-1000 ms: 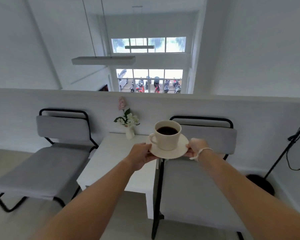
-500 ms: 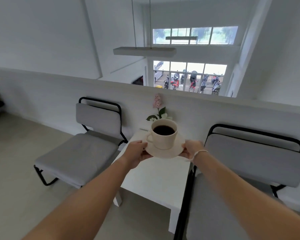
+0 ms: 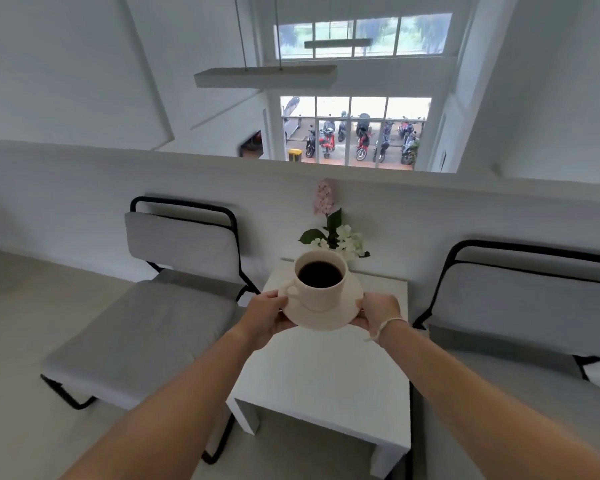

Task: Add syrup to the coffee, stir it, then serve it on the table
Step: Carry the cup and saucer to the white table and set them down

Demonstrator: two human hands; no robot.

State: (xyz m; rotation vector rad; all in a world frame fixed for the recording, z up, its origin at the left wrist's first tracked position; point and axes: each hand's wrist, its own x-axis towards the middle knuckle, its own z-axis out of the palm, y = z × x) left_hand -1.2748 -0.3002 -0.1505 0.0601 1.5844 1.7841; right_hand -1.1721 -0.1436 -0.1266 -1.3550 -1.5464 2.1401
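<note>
Head view: we have swung from the right-hand chair (image 3: pixel 520 327) to carry the coffee cup (image 3: pixel 321 284) over the table (image 3: pixel 326 375), left hand (image 3: pixel 265 315) and right hand (image 3: pixel 380 311) clamped on its saucer (image 3: pixel 326 318), so setting down remains.

Both bare arms reach forward, nearly straight, converging toward the middle. The left hand (image 3: pixel 267 315) curls its fingers under the left edge of the saucer (image 3: pixel 321 315), thumb on top by the rim. The right hand (image 3: pixel 378 311) grips the opposite edge the same way, apparently with fingers hidden beneath. A thin band circles the right wrist.
</note>
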